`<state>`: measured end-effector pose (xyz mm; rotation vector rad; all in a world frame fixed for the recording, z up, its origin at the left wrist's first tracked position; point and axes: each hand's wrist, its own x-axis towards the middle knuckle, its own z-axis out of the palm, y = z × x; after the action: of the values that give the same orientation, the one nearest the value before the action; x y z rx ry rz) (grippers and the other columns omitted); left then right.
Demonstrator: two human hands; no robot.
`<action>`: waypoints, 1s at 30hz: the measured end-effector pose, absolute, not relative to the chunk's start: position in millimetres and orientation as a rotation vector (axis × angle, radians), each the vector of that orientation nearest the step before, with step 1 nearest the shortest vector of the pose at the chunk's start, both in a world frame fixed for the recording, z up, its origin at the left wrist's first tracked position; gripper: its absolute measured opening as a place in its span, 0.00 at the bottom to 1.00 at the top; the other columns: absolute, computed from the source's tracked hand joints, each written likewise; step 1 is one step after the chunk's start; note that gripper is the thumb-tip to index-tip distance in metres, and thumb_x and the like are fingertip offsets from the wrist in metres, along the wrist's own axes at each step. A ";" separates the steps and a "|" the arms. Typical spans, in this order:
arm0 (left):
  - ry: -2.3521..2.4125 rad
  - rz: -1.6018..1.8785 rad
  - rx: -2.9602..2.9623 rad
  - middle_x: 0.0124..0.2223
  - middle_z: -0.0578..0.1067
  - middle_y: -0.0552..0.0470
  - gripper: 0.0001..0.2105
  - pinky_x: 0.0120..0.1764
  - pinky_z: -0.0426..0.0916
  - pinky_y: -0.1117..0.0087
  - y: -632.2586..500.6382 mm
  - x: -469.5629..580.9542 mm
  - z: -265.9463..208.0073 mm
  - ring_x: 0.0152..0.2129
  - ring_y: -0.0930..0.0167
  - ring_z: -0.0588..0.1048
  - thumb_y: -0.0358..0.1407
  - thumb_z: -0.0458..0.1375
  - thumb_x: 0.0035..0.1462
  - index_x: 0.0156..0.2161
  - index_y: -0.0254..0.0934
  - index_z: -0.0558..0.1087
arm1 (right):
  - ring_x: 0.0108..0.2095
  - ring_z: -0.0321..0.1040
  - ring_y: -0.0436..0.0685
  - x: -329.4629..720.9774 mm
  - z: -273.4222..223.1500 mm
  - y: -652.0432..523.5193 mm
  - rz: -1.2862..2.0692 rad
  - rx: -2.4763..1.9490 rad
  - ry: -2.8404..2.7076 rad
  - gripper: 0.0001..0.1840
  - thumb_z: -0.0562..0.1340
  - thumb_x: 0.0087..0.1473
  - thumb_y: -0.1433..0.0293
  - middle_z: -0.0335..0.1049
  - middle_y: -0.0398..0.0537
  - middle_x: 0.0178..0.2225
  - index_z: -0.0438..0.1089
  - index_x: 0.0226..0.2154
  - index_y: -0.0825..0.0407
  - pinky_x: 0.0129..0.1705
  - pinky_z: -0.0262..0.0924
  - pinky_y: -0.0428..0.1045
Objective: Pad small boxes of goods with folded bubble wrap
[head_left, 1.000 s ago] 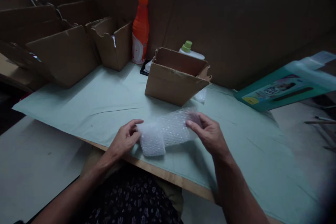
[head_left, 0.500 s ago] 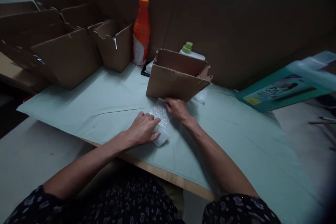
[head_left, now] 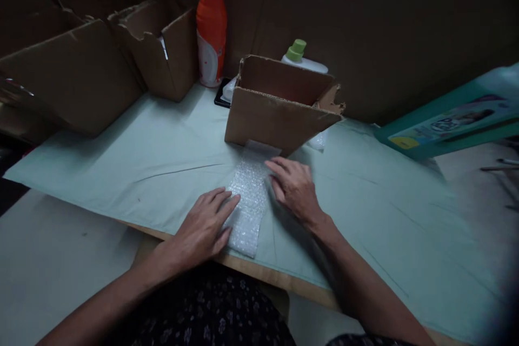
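A narrow strip of clear bubble wrap [head_left: 248,200] lies flat on the pale green cloth, its far end against the foot of a small open cardboard box [head_left: 279,119]. My left hand [head_left: 207,221] rests at the strip's left edge, fingers loosely spread and fingertips touching it. On the other side, my right hand [head_left: 294,184] is beside the strip's upper right edge with fingers apart. Neither hand grips the wrap. Whether the right fingertips touch it is hard to tell.
Behind the box stands a white bottle with a green cap [head_left: 298,54]. An orange bottle [head_left: 211,27] and a dark flat object [head_left: 221,94] are to its left. Larger cardboard boxes [head_left: 77,81] fill the left. A teal jug [head_left: 454,119] leans at right on the cloth [head_left: 365,216].
The bubble wrap now lies more fully exposed and nearer the table's front edge. My left hand has drawn back toward me; my right hand has come away from the box's base.
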<state>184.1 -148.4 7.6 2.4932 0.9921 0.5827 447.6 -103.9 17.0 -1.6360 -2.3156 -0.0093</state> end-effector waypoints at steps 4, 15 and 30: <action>0.918 0.401 2.614 0.53 0.74 0.40 0.34 0.58 0.65 0.49 -142.6 194.0 -3.4 0.55 0.55 0.67 0.22 0.54 0.52 0.65 0.33 0.60 | 0.58 0.65 0.66 444.8 -7.1 -129.1 0.208 -1.619 -2.416 0.18 0.57 0.65 0.70 0.70 0.56 0.61 0.73 0.55 0.49 0.55 0.59 0.61; 0.495 0.193 2.427 0.53 0.72 0.46 0.16 0.50 0.67 0.61 -168.3 170.8 32.2 0.49 0.62 0.70 0.19 0.56 0.47 0.40 0.39 0.69 | 0.63 0.63 0.66 437.1 -19.4 -132.0 0.213 -1.643 -2.265 0.19 0.58 0.65 0.72 0.68 0.58 0.63 0.72 0.56 0.51 0.60 0.58 0.63; 0.761 0.372 1.996 0.39 0.79 0.52 0.10 0.46 0.70 0.62 -209.3 173.6 11.4 0.39 0.67 0.75 0.26 0.54 0.56 0.39 0.40 0.74 | 0.64 0.62 0.67 436.4 1.1 -182.3 0.361 -1.361 -2.536 0.20 0.63 0.64 0.68 0.67 0.58 0.64 0.72 0.57 0.52 0.61 0.61 0.64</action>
<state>173.6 -209.3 11.4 1.9960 0.7610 0.3722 436.4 -182.3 1.1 -1.3608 -2.5355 0.3614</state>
